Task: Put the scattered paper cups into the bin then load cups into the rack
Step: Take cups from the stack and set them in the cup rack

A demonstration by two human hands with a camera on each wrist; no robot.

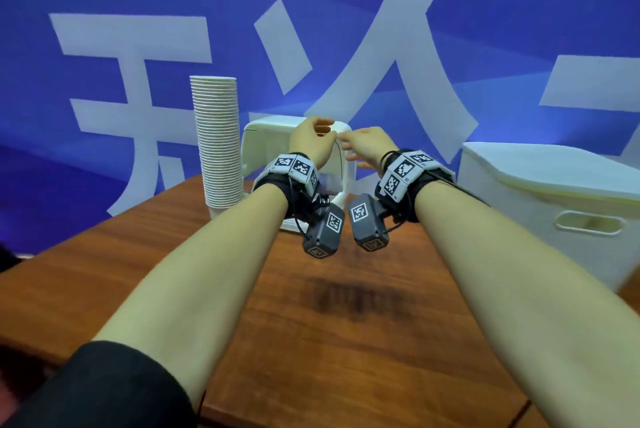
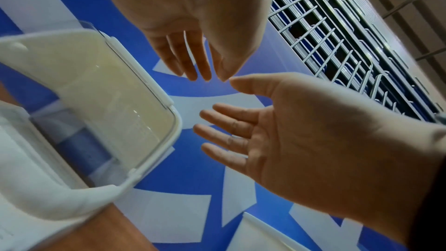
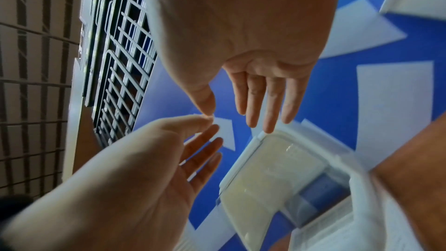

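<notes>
A tall stack of white paper cups stands at the back left of the wooden table. Beside it stands the white cup rack with a clear front panel, also seen in the right wrist view. Both hands are raised in front of the rack's upper part. My left hand has straight, spread fingers and holds nothing. My right hand is the same, empty and palm inward. Their thumb tips nearly meet. No loose cup is in view.
A large white bin with a lid and a handle slot stands at the table's right side. A blue wall with big white characters rises right behind the table. A metal grid shows overhead in the wrist views.
</notes>
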